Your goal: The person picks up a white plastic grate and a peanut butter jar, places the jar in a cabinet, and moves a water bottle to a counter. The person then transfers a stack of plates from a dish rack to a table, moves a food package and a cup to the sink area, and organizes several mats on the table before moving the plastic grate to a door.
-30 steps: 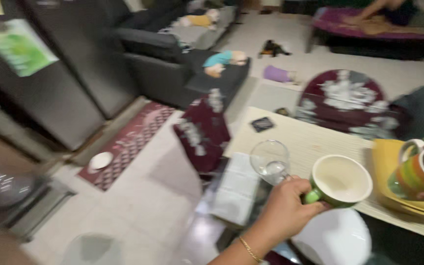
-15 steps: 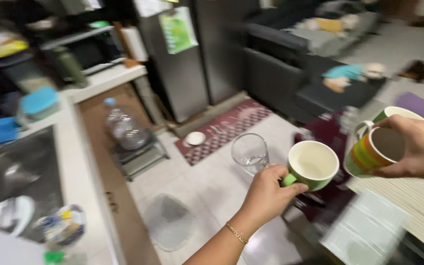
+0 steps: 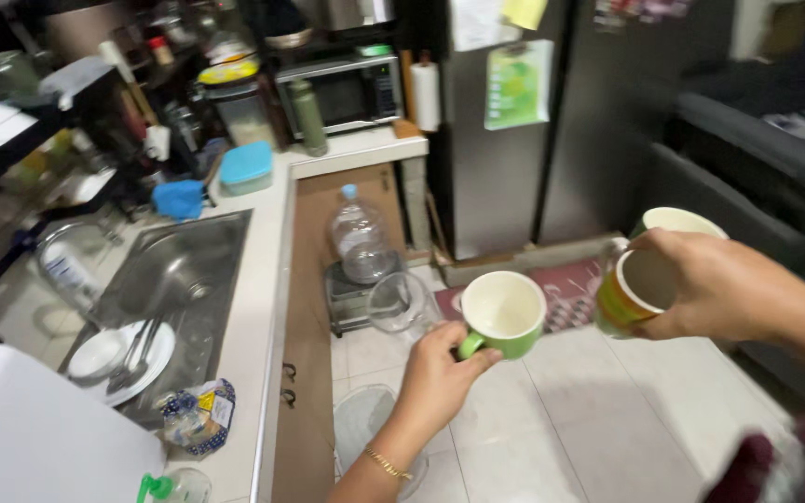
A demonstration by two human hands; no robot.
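My left hand [image 3: 435, 377] grips a green mug [image 3: 504, 314] by its handle and also holds a clear glass [image 3: 396, 301] beside it, both over the tiled floor. My right hand [image 3: 710, 284] holds two mugs together: an orange-and-green striped mug [image 3: 628, 293] and a green mug [image 3: 675, 223] behind it. Both hands are raised in front of me, right of a steel sink [image 3: 199, 253] set in a white counter [image 3: 264, 279].
The sink holds a white plate with cutlery [image 3: 128, 355]. A crumpled wrapper [image 3: 197, 417] and a blue container [image 3: 245, 167] lie on the counter. A large water bottle [image 3: 359, 238] stands on a small stand. A dark fridge [image 3: 514, 121] and microwave [image 3: 338, 91] are beyond.
The view has swung left from the living room and table to the kitchen counter and sink. Both hands still carry the same mugs and glass.
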